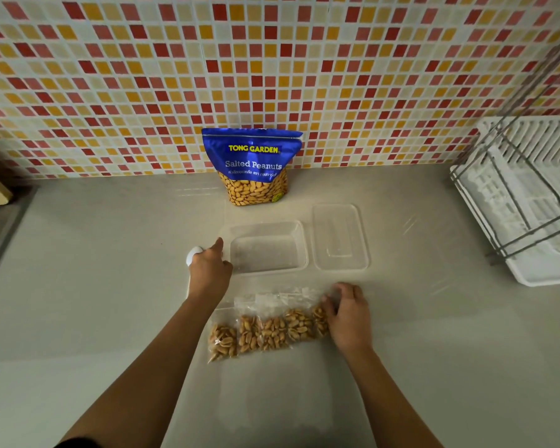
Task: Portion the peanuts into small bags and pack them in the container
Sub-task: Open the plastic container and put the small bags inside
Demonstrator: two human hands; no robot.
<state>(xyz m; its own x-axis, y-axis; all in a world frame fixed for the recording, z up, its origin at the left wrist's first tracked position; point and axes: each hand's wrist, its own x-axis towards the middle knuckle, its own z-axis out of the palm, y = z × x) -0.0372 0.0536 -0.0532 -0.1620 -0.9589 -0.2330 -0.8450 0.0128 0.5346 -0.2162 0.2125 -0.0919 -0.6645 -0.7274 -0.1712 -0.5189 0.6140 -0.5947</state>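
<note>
Peanut pouch: blue, upright at centre frame, its back against the tiled wall where the wall meets the desk.

Container: clear, rectangular, below the pouch and apart from it. Its lid lies flat just right of it, long edges nearly parallel, with a narrow gap between them.

Row of small bags: five filled bags side by side in lower centre, overlapping at the edges, tops pointing towards the container. A strip of desk separates their tops from the container's near rim.

Your left hand is at the container's left rim, index finger stretched along it. It covers a white rounded object that sticks out to the left. The other fingers are hidden under the back of the hand, so whether it grips or only rests on the object cannot be told.

Your right hand has its fingers curled onto the rightmost bag, gripping it near the top.

Room: wide desk surface runs left of your left arm to a metal edge at the frame's left side. On the right, desk continues from the lid to the white dish rack, well apart from your right hand. The lower centre between your forearms is desk surface.
</note>
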